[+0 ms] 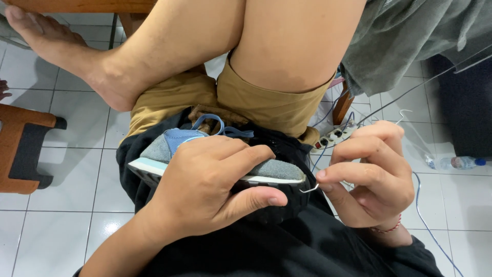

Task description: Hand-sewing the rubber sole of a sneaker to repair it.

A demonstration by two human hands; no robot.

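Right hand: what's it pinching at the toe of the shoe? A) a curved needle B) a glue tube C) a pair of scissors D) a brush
A: the right hand pinches a thin curved needle against the toe edge of the shoe, which the left hand grips.

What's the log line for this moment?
left hand: grips shoe | right hand: pinches curved needle at shoe's toe | thread: trails up
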